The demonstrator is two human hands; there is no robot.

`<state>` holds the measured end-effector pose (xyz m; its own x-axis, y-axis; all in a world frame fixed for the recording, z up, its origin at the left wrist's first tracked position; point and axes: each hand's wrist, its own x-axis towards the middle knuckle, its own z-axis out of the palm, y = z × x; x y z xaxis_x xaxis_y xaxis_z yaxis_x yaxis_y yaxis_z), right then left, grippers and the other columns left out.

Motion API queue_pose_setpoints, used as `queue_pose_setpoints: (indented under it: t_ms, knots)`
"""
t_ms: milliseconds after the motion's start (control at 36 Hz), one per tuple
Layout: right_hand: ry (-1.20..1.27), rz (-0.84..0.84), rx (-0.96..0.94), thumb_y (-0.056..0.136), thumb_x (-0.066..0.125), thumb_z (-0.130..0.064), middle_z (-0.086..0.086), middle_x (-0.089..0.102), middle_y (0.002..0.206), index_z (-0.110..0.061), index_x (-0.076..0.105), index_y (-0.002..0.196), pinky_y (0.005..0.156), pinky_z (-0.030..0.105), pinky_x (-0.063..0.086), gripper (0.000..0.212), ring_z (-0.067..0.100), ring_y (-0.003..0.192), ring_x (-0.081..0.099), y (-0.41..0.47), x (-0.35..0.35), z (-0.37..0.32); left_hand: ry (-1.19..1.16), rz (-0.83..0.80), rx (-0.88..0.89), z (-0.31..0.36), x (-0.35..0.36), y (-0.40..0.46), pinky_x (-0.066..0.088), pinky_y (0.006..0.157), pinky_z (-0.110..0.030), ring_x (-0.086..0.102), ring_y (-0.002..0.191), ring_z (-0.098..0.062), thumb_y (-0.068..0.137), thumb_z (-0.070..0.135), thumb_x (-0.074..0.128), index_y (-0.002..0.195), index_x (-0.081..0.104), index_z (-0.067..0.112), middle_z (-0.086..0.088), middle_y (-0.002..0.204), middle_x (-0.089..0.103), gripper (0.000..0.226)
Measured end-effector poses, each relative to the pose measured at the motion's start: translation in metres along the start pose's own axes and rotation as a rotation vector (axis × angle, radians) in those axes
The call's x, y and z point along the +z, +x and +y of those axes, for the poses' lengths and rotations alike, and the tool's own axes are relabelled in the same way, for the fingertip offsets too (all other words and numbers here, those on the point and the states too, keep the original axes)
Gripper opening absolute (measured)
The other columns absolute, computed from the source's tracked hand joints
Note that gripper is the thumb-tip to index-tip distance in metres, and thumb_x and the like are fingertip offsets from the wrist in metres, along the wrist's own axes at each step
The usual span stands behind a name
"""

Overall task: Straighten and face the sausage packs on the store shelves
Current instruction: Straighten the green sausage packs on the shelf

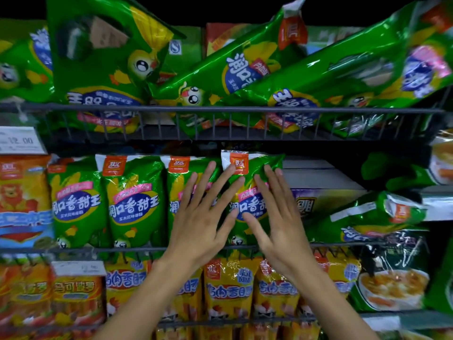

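The rightmost green sausage pack (247,190) stands upright on the middle shelf (122,249), label facing out, long axis vertical. The left hand (201,217) and right hand (277,222) press flat on it, fingers straight and spread. Three matching packs (133,200) stand left; a fallen pack (367,217) lies right.

Two hands are up at the middle shelf, the left hand (199,217) and the right hand (279,224), fingers spread flat.

Four green packs (133,202) stand upright in a row behind the middle shelf's front rail. A fifth green pack (367,217) lies tipped over toward that shelf's right end.

Up top, I count at least five green packs (103,65) leaning every which way behind the top rail (220,109); the far edges blur, so no firm total there.

Bottom shelf: about four yellow packs (229,288) face out, with orange packs (73,295) at the left edge, number unclear.

Two price tags: one (19,139) on the top shelf's left end, one (78,268) below.
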<state>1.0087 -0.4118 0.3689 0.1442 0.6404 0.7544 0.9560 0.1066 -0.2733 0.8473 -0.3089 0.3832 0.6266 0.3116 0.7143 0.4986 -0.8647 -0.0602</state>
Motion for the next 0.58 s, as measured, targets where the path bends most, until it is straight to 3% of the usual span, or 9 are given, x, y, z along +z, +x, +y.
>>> queue_pose_setpoints:
  t_ms: [167, 278, 361, 472, 583]
  knots:
    - [0.082, -0.055, 0.007, 0.104, 0.055, -0.043, -0.011, 0.002, 0.171, -0.025, 0.02, 0.162, 0.128, 0.046, 0.013, 0.071, 0.012, 0.158, -0.003, -0.002, -0.013, -0.003, -0.045, -0.021, 0.005, 0.003, -0.003, -0.001, 0.003, 0.127, -0.053, -0.002, 0.159, -0.023, 0.107, 0.044, 0.039, 0.163, 0.017, 0.03, 0.007, 0.172, 0.005, 0.062]
    - [0.153, 0.037, 0.009, 0.101, 0.063, -0.031, -0.01, 0.026, 0.166, -0.022, 0.04, 0.155, 0.127, 0.028, 0.016, 0.059, 0.011, 0.156, 0.015, -0.018, -0.034, -0.002, -0.146, 0.075, 0.01, 0.008, -0.003, -0.006, 0.005, 0.127, -0.057, 0.006, 0.159, -0.027, 0.103, 0.036, 0.052, 0.16, 0.03, 0.024, 0.002, 0.171, 0.016, 0.063]
    - [0.182, 0.129, 0.044, 0.099, 0.067, -0.021, -0.009, 0.045, 0.155, -0.018, 0.054, 0.145, 0.122, 0.03, 0.03, 0.048, 0.01, 0.149, 0.034, -0.042, -0.049, 0.005, -0.25, 0.215, -0.005, 0.022, 0.0, -0.01, 0.015, 0.126, -0.056, 0.022, 0.156, -0.027, 0.097, 0.024, 0.062, 0.149, 0.05, 0.016, -0.004, 0.163, 0.036, 0.054]
    - [0.206, 0.253, 0.157, 0.097, 0.067, -0.019, -0.012, 0.059, 0.14, -0.019, 0.065, 0.132, 0.113, 0.027, 0.041, 0.035, 0.009, 0.136, 0.052, -0.077, -0.069, 0.024, -0.391, 0.24, 0.043, 0.057, 0.006, -0.014, 0.029, 0.123, -0.04, 0.039, 0.147, -0.022, 0.095, 0.017, 0.066, 0.141, 0.058, 0.012, -0.002, 0.152, 0.05, 0.047]
    - [0.269, 0.396, 0.322, 0.097, 0.069, -0.013, -0.012, 0.068, 0.125, -0.022, 0.069, 0.121, 0.102, 0.034, 0.051, 0.026, 0.009, 0.123, 0.062, -0.104, -0.087, 0.044, -0.588, 0.084, -0.003, 0.097, 0.014, -0.009, 0.025, 0.12, -0.016, 0.039, 0.143, -0.002, 0.1, 0.036, 0.058, 0.149, 0.05, 0.028, 0.019, 0.152, 0.044, 0.05]
